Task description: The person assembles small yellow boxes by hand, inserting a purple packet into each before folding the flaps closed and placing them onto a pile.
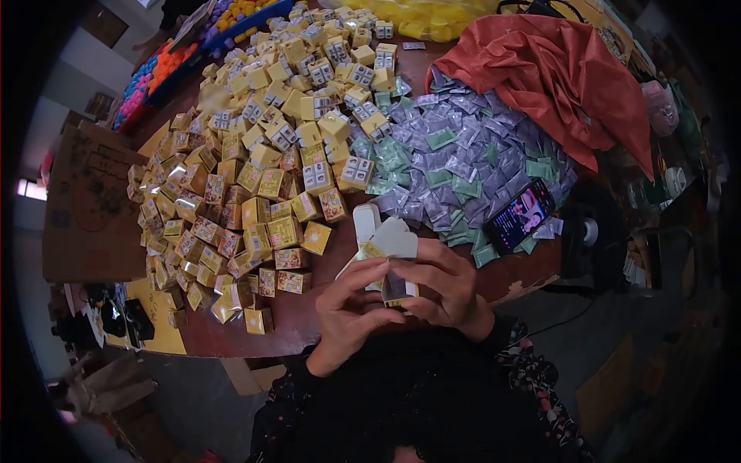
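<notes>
Both hands meet near the table's front edge around a small open box (399,289) with its white flaps (395,238) raised. My left hand (351,309) grips the box's left side between thumb and fingers. On the right side, my right hand (444,289) has its fingers and thumb bent round the same box. The box's inside looks dark, and its contents cannot be made out. Just behind the hands lies a heap of small purple and green packets (471,154). To the left is a big pile of small yellow boxes (262,231), some wrapped in shiny film.
A lit phone (519,216) rests on the packets at the right. Red cloth (548,77) lies behind them. Beyond the boxes stands a blue tray (251,21) with coloured pieces. A large cardboard box (93,204) is at the left, and a yellow bag (424,19) at the back.
</notes>
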The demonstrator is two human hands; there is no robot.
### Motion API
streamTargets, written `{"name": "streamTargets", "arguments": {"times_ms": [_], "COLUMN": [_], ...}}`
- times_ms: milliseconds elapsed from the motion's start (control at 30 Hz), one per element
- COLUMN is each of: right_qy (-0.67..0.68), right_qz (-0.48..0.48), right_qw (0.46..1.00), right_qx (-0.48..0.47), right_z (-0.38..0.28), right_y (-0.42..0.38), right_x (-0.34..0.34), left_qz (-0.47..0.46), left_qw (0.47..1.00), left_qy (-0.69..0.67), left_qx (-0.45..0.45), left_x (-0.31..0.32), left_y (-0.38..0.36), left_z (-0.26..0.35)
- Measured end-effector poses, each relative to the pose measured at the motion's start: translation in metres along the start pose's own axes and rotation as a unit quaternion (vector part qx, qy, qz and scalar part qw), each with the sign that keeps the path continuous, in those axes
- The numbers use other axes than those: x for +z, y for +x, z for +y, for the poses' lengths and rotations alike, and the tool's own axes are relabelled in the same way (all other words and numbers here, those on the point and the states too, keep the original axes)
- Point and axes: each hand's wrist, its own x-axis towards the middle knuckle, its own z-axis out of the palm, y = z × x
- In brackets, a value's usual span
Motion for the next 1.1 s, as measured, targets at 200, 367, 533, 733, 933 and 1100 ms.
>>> {"name": "streamTargets", "arguments": {"times_ms": [200,367,533,733,933,1100], "right_qy": [0.061,0.088,0.08,0.035,0.049,0.013], "right_qz": [0.02,0.056,0.041,0.046,0.044,0.006], "right_qw": [0.998,0.993,0.991,0.995,0.996,0.999], "right_qx": [-0.002,0.047,0.103,0.076,0.067,0.044], "right_z": [0.007,0.012,0.005,0.004,0.005,0.003], "right_y": [-0.003,-0.012,-0.013,-0.013,-0.011,-0.005], "right_x": [0.008,0.009,0.007,0.01,0.01,0.006], "left_qz": [0.002,0.008,0.056,0.017,-0.007,-0.008], "left_qw": [1.0,0.995,0.998,0.994,0.996,0.999], "left_qy": [-0.009,0.023,0.031,0.112,0.09,0.043], "left_qx": [-0.029,-0.094,0.003,0.002,-0.016,-0.014], "left_x": [-0.002,0.002,0.007,0.001,0.001,-0.003], "left_y": [0.0,0.01,0.005,0.006,0.009,0.005], "left_z": [0.0,0.015,0.005,0.009,0.008,0.002]}}
